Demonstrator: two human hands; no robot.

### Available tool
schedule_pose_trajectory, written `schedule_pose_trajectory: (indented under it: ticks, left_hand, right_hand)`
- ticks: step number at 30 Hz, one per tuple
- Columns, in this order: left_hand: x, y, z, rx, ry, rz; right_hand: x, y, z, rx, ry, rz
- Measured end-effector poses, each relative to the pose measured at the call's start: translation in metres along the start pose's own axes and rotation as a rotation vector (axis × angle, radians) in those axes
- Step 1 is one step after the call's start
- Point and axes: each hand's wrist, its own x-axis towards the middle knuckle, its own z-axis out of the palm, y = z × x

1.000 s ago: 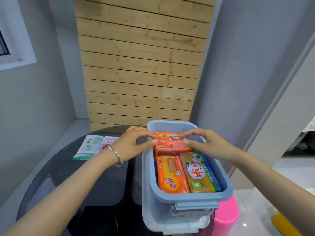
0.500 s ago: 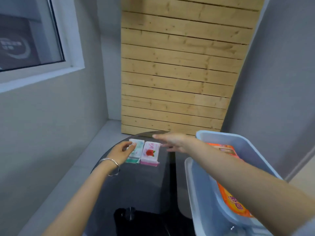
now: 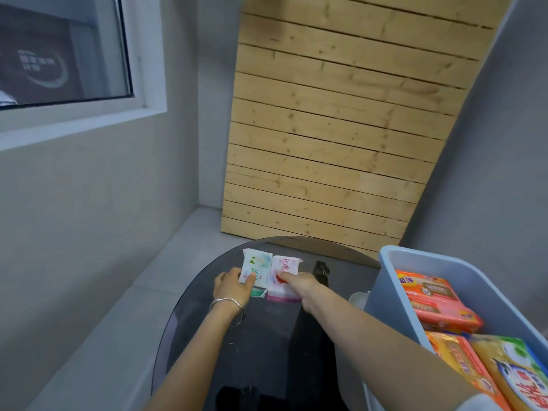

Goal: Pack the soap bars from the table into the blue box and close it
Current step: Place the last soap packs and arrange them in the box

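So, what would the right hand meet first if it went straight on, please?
The right hand is on the pink soap packet; further on it would probably meet the green-and-white packet that the left hand grips.

Soft, even indoor light; a wide-angle view, strongly bent at the edges.

No hard shadows are cast. Dim reflections are carried by the dark glass table (image 3: 267, 336), and the window (image 3: 65, 54) pane is rendered dark. The slats of the wooden panel (image 3: 341, 129) are tilted and splayed by the lens, and the blue box (image 3: 439, 271) is stretched at the right edge. Print on the green soap bar (image 3: 256, 269) and the pink soap bar (image 3: 286, 264) is softened.
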Motion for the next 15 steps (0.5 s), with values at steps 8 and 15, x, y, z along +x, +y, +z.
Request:
schedule_pose_trajectory:
  ticks: [8, 15]
  left_hand:
    - [-0.008, -0.01, -0.012, -0.284, 0.064, -0.138]
    - [-0.03, -0.009, -0.028, -0.665, -0.165, -0.239]
  right_hand:
    - [-0.001, 0.005, -0.003, 0.059, 0.029, 0.053]
    - [-0.026, 0.003, -0.015, 0.103, -0.073, 0.101]
